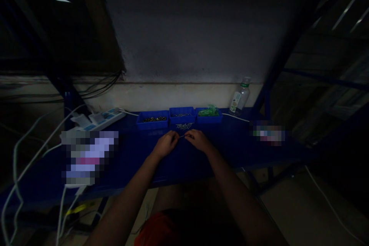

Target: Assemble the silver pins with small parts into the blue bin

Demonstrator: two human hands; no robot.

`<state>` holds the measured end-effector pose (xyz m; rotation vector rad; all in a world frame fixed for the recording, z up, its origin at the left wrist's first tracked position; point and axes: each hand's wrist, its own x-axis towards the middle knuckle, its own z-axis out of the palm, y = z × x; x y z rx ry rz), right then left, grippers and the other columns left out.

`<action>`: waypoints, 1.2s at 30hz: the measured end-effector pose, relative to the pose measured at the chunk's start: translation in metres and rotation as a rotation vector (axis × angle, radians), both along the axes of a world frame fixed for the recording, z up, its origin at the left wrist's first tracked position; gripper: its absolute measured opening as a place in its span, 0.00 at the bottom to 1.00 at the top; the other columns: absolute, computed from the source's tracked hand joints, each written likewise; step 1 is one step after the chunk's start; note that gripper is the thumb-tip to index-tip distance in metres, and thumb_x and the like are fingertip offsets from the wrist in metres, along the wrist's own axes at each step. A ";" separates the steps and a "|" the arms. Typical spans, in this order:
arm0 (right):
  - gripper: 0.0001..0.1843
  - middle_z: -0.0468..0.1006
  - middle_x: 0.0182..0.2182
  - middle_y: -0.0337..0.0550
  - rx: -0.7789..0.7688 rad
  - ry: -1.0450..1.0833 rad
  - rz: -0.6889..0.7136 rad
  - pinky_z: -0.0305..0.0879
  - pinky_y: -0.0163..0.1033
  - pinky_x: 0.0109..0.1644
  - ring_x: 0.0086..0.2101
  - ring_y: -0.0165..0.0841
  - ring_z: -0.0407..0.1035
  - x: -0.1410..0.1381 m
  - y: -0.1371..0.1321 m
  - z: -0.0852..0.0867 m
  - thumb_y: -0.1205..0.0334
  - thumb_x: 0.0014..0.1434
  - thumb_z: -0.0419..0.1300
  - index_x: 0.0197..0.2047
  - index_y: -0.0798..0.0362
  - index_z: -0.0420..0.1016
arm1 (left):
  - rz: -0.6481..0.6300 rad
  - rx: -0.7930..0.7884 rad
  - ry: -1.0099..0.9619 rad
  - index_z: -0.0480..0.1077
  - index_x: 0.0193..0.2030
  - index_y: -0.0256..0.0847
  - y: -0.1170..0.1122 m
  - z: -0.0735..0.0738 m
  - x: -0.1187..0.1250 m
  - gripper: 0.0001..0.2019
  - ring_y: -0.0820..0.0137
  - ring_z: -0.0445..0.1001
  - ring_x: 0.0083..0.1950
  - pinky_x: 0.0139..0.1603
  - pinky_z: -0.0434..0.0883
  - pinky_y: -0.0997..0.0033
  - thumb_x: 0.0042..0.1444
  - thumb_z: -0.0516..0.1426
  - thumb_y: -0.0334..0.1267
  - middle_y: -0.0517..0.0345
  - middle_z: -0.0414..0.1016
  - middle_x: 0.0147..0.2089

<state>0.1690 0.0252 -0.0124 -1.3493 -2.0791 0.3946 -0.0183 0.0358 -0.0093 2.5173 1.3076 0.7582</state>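
My left hand [166, 143] and my right hand [198, 140] rest close together on the blue table [138, 157], both with fingers curled in a pinch. A thin, pale wire-like piece [182, 136] spans the small gap between the fingertips of both hands. Just behind the hands stand three blue trays in a row: the left tray [152, 120] holds small dark parts, the middle tray [182, 115] holds thin pale pieces, and the right tray [209, 116] holds green parts.
A clear plastic bottle [240, 98] with a green cap stands at the back right. A white power strip [99, 119] with white cables lies at the back left. Dark shelving frames both sides. The scene is dim.
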 end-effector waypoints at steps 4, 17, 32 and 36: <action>0.09 0.72 0.33 0.40 0.043 0.010 0.024 0.58 0.31 0.39 0.33 0.26 0.65 -0.004 -0.001 0.000 0.62 0.57 0.53 0.38 0.54 0.72 | -0.012 -0.013 -0.013 0.65 0.34 0.40 -0.001 0.002 0.000 0.10 0.70 0.67 0.34 0.36 0.63 0.72 0.56 0.46 0.39 0.56 0.67 0.34; 0.07 0.74 0.30 0.38 0.028 0.151 0.004 0.60 0.30 0.35 0.31 0.26 0.67 -0.005 -0.004 0.004 0.63 0.55 0.52 0.33 0.53 0.70 | -0.050 -0.085 -0.089 0.69 0.35 0.40 -0.002 0.008 0.001 0.10 0.71 0.67 0.35 0.39 0.63 0.72 0.53 0.50 0.42 0.57 0.68 0.34; 0.06 0.69 0.27 0.37 0.050 0.040 0.090 0.56 0.29 0.34 0.28 0.25 0.63 -0.007 -0.009 0.006 0.63 0.55 0.53 0.32 0.53 0.71 | -0.119 -0.212 -0.318 0.68 0.37 0.36 -0.002 0.006 0.007 0.13 0.71 0.68 0.33 0.36 0.65 0.73 0.54 0.50 0.43 0.56 0.71 0.32; 0.08 0.71 0.28 0.37 0.047 0.052 0.095 0.56 0.30 0.35 0.30 0.26 0.64 -0.006 -0.007 0.004 0.61 0.56 0.53 0.33 0.53 0.72 | -0.136 -0.201 -0.331 0.68 0.37 0.37 -0.002 0.006 0.006 0.12 0.70 0.69 0.38 0.41 0.65 0.73 0.54 0.50 0.43 0.56 0.72 0.36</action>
